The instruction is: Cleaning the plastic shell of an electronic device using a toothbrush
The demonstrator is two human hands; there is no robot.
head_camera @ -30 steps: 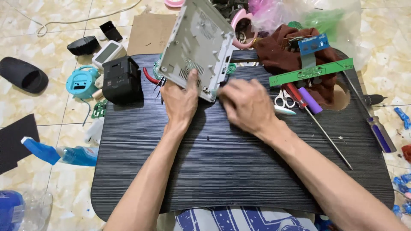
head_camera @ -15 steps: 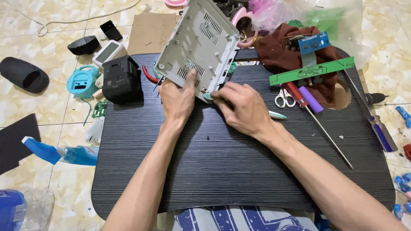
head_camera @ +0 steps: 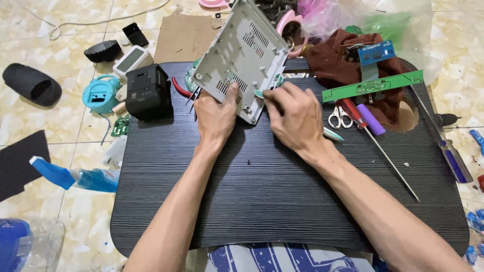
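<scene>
- A person's left hand [head_camera: 216, 118] grasps the near edge of a grey plastic casing [head_camera: 245, 58], thumb pressed on its vented face, holding it tilted up off the far middle of a black ribbed table [head_camera: 282, 196]
- The right hand [head_camera: 295, 118] pinches a teal-handled tool [head_camera: 330, 133] whose tip meets the casing's lower right corner; the handle's end pokes out behind the palm
- Just left of the casing, red-handled pliers [head_camera: 182, 88] lie beside a black boxy device [head_camera: 147, 90] at the table's far left edge
- To the right, a long green circuit board [head_camera: 373, 85] rests across a dark red cloth [head_camera: 348, 63], with small scissors [head_camera: 339, 117], a purple cylinder [head_camera: 370, 118] and a long thin screwdriver [head_camera: 383, 151] near it
- On the tiled floor at left sit a turquoise alarm clock [head_camera: 100, 93], a blue spray bottle [head_camera: 75, 176] and a black slipper [head_camera: 31, 83], well apart from the hands
</scene>
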